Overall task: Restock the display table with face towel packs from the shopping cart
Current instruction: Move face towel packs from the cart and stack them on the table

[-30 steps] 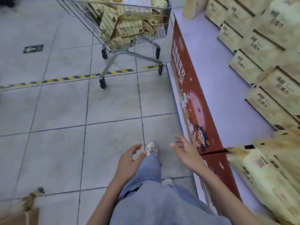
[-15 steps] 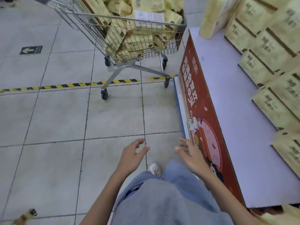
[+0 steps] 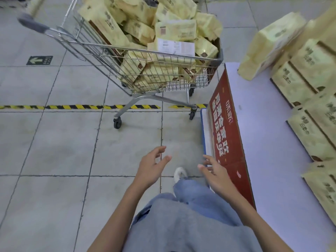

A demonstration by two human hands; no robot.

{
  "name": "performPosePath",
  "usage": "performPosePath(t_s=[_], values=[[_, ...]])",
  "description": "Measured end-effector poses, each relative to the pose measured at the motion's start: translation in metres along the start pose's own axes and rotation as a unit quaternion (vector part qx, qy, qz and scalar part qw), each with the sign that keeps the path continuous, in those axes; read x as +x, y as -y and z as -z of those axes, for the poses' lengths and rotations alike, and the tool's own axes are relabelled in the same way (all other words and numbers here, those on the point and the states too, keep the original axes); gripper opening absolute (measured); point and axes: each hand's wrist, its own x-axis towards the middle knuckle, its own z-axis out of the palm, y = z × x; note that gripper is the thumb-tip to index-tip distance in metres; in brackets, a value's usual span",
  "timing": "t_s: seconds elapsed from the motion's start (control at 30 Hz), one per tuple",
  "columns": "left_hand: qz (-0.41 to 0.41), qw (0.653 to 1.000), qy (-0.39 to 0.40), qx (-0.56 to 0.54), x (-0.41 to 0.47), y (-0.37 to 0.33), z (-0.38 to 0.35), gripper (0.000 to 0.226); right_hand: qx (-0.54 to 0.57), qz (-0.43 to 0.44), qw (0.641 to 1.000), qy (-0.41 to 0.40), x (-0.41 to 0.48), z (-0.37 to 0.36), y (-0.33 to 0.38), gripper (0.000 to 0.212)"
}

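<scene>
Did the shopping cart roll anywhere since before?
No. The cart still straddles the striped floor tape, front wheels just this side, beside the table corner. It only looks bigger because the person walked closer.

Top of the face towel packs (image 3: 174,30) in the shopping cart (image 3: 163,55) cut off by the upper edge, lower ones buried beneath, cart handle (image 3: 33,24) blurred, stacked packs (image 3: 305,73) on the bench (image 3: 263,142) smeared, clipped at the right edge, label print unreadable

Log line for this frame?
left hand: open, empty | right hand: open, empty | shopping cart: ahead, heaped with face towel packs | display table: right, partly stocked
</scene>
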Motion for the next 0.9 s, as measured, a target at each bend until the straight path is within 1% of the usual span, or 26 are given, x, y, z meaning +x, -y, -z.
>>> performPosePath(t_s=[0.1,0.33,0.43,0.53,0.63,0.7,0.8,0.9], values=[[0.013,0.999,-0.032,-0.026,0.023,-0.011,0.012,0.036,-0.033,0.036,0.998,0.038,0.048,0.014,0.032,0.043],[0.098,0.987,-0.088,-0.094,0.068,-0.003,0.040,0.023,-0.062,0.047,0.994,0.080,0.141,0.015,0.089,0.046],[0.101,0.985,-0.095,-0.106,0.106,-0.007,0.054,0.025,-0.063,0.048,0.993,0.092,0.179,0.007,0.112,0.047],[0.089,0.987,-0.092,-0.101,0.158,-0.020,0.074,0.028,-0.051,0.043,0.994,0.090,0.217,0.001,0.135,0.046],[0.056,0.989,-0.089,-0.101,0.221,-0.044,0.111,0.028,-0.035,0.037,0.996,0.078,0.262,-0.001,0.173,0.043],[0.031,0.991,-0.083,-0.098,0.258,-0.069,0.136,0.025,-0.012,0.041,0.998,0.053,0.286,0.003,0.202,0.040],[-0.025,0.992,-0.063,-0.102,0.305,-0.113,0.165,0.023,0.019,0.069,0.997,-0.002,0.317,0.013,0.242,0.038],[-0.074,0.988,-0.047,-0.125,0.342,-0.155,0.186,0.033,0.033,0.097,0.993,-0.051,0.343,0.026,0.276,0.036]])
